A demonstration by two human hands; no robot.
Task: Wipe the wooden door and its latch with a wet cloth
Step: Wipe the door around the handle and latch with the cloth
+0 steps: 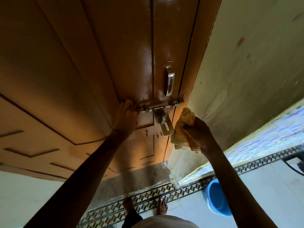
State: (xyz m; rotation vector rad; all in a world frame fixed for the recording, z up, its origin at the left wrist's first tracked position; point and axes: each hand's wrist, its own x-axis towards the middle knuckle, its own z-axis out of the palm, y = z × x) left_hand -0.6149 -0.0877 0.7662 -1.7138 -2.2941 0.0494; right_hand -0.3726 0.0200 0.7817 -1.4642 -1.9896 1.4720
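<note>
Wooden door (pixel 79 66): brown, panelled, filling the left and centre of the view, closed against the frame at its right edge.

Left hand (pixel 127 115): laid against the door face just left of the latch, fingers pressed together and curled at the tips onto the left end of the bolt; no cloth in this hand.

Latch (pixel 162 108): metal sliding bolt mounted across the door near its right edge, bolt end seated in the staple on the frame side; slotted hasp plate (pixel 166 127) hanging tilted below the bolt.

Pull handle (pixel 170 79): polished metal, fixed upright just above the right end of the latch.

Cloth (pixel 181 129): yellow, bunched, located just right of the hasp plate at the door's right edge; contact with the door or latch cannot be told.

Right hand (pixel 198 133): closed in a fist around the cloth, cloth ends protruding above and below the grip.

Wall (pixel 246 63): pale, stained, right of the door frame.

Blue bucket (pixel 217 197): standing on the tiled floor (pixel 263 186), lower right, well apart from the door.

Bare feet (pixel 162 206): on the patterned floor border below the door.
</note>
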